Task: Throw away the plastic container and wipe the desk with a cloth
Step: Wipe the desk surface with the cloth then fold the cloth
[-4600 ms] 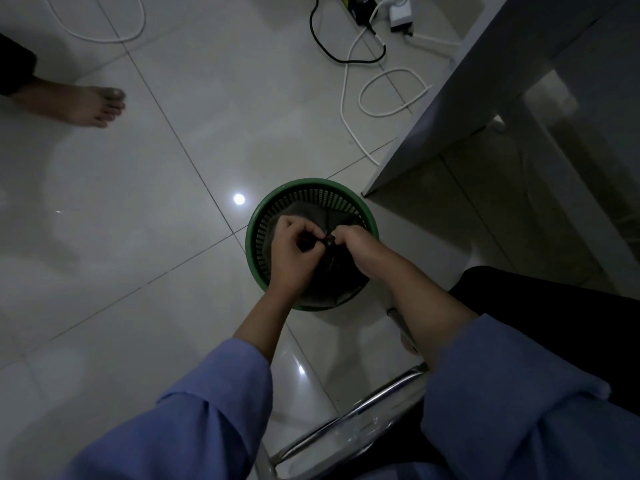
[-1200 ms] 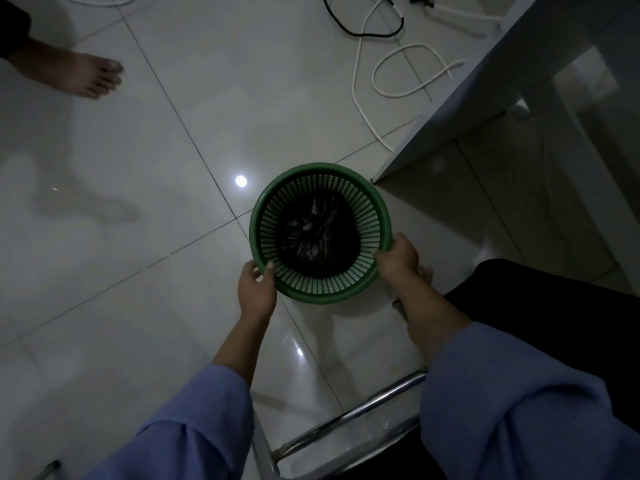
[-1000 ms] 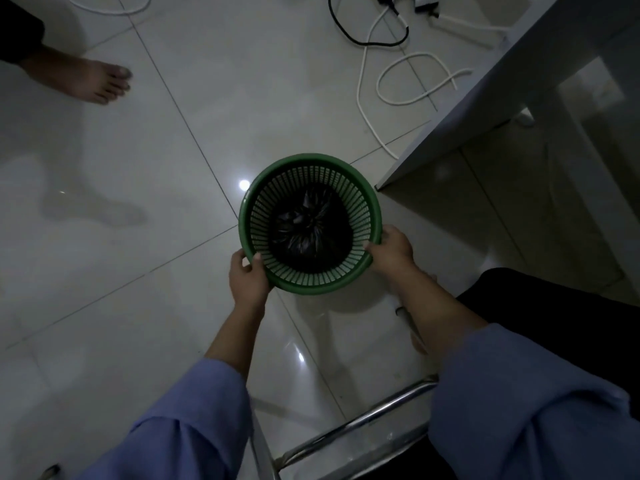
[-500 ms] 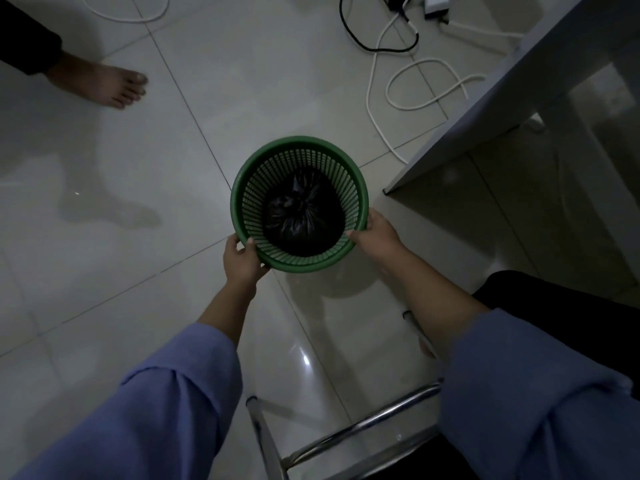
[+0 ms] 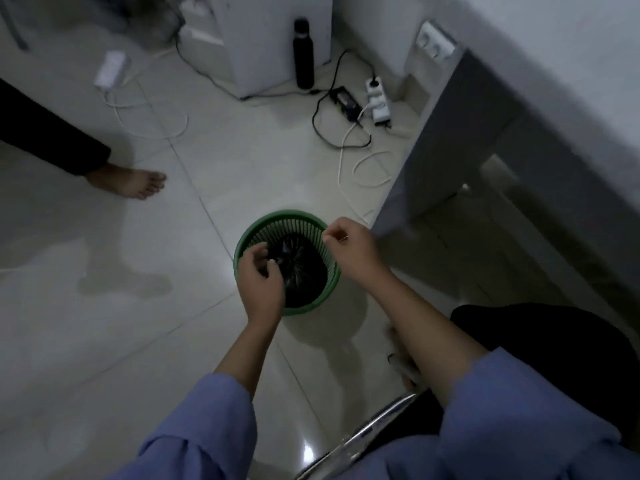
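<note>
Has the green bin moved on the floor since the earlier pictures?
Yes. The bin now covers the tile-joint crossing, which lay left of it before; it went left, away from the desk leg.

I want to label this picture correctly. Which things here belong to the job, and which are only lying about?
Job: green basket, black bag, left hand, right hand, desk.

Lying about: black bottle, power strip, white cables, black adapter, another person's foot.

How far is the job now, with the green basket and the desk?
Done, it seems: a tied black bag lies in the green basket; the plastic container is not visible. In hand: the left hand and right hand hover over the basket, holding nothing. Left: wiping the desk; no cloth is in view.
</note>
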`<action>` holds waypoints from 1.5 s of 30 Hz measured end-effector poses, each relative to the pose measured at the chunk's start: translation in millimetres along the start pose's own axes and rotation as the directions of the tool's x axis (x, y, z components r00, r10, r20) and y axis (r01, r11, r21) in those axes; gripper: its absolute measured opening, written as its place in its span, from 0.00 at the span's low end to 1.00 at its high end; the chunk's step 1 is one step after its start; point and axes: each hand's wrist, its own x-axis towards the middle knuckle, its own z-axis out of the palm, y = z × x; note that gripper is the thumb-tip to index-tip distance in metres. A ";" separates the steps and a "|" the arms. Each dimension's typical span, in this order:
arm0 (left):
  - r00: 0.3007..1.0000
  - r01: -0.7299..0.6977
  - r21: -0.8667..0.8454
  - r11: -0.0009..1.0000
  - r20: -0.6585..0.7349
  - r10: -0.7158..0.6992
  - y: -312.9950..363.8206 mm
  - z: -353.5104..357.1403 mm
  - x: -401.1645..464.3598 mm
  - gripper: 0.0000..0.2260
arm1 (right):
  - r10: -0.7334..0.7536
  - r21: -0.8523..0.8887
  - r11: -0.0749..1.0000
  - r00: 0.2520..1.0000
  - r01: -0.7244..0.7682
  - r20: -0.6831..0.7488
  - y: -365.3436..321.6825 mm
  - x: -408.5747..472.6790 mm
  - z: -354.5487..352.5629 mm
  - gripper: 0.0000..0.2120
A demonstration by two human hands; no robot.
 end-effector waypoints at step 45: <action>-0.813 -0.522 -0.824 -0.222 0.402 0.421 414.7 173.2 -604.1 0.10 | 0.133 0.118 0.876 -0.001 -0.468 -0.991 149.7 -623.1 -490.8 0.04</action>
